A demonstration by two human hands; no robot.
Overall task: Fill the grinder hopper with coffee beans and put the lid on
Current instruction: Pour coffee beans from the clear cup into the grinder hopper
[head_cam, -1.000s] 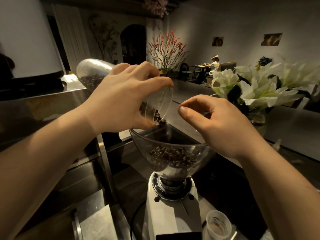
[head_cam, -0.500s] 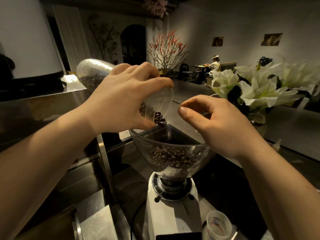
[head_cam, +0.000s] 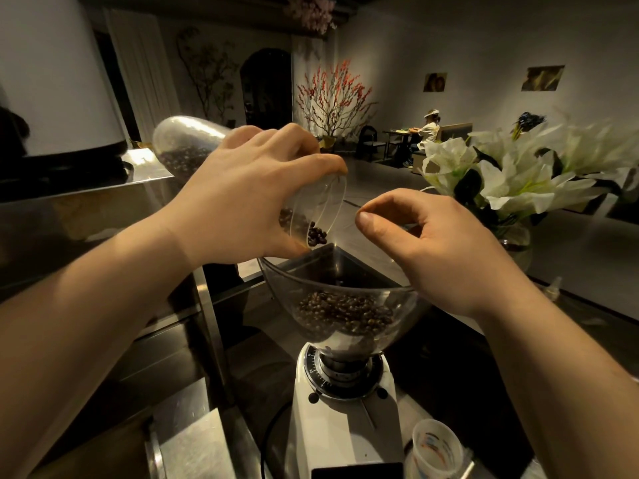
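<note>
A white grinder (head_cam: 345,433) stands in front of me with a clear hopper (head_cam: 284,288) on top, its lid off. Coffee beans (head_cam: 345,312) cover the hopper's bottom. My left hand (head_cam: 249,195) grips a clear jar (head_cam: 186,146) that lies tilted, mouth down over the hopper's left rim. A small cluster of beans (head_cam: 316,235) sits at the jar's lip, and more remain in its raised far end. My right hand (head_cam: 439,250) hovers at the hopper's right rim, fingers curled, nothing visible in it. No lid is in view.
A small plastic cup (head_cam: 437,451) stands right of the grinder base. A vase (head_cam: 518,243) of white lilies (head_cam: 511,178) is close on the right. A steel shelf (head_cam: 103,202) and its post run along the left. A person (head_cam: 428,129) sits far back.
More beans have slid down to the jar's mouth and gathered at its lip. Both hands have hardly moved.
</note>
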